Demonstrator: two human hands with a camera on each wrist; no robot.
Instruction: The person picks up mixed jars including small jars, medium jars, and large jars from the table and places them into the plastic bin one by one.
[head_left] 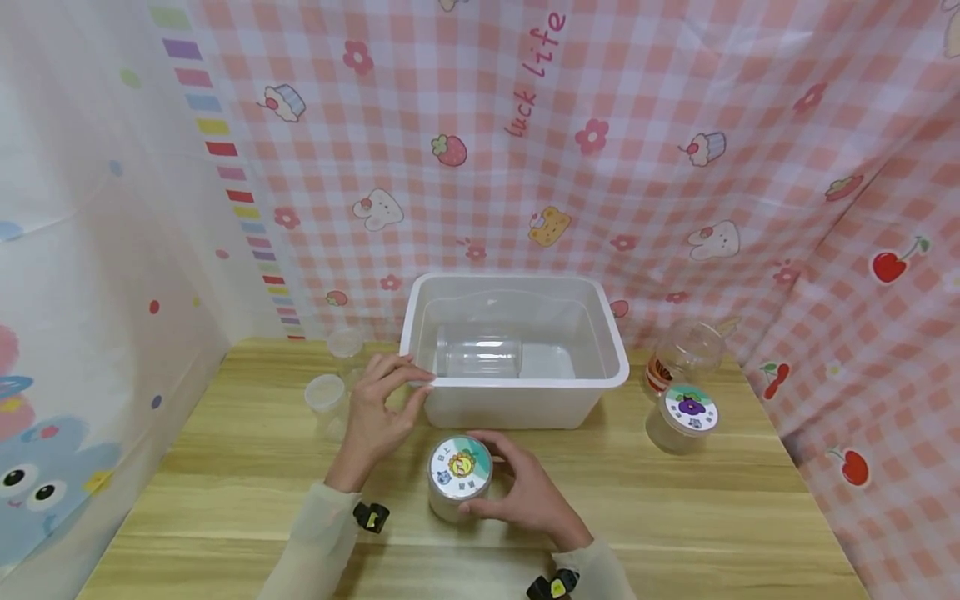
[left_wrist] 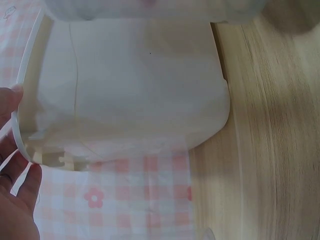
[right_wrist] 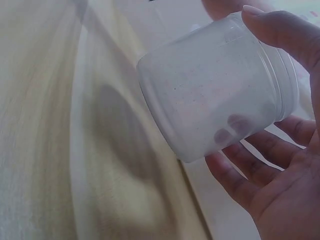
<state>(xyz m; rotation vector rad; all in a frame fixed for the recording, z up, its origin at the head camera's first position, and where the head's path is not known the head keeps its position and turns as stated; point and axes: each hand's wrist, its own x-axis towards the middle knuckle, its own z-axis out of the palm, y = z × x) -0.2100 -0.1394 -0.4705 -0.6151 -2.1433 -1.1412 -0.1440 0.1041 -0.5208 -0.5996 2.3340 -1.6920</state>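
Note:
In the head view, a clear plastic jar (head_left: 450, 502) with a sun-faced flower label on its top is in my right hand (head_left: 525, 492). Thumb and fingers wrap its sides. The right wrist view shows the jar (right_wrist: 205, 90) lifted off the table, its shadow below. My left hand (head_left: 381, 406) grips the front left corner of a white plastic bin (head_left: 517, 404), thumb and fingers (left_wrist: 30, 185) around the rim. Inside the bin, another clear jar (head_left: 480, 354) lies on its side.
To the left stand two small clear bottles with pale tops (head_left: 325, 392). On the right are a clear jar with a purple flower label (head_left: 690, 408) and a larger clear container (head_left: 693, 350) behind it. A checked cloth (head_left: 487, 208) hangs behind the wooden table (head_left: 720, 517).

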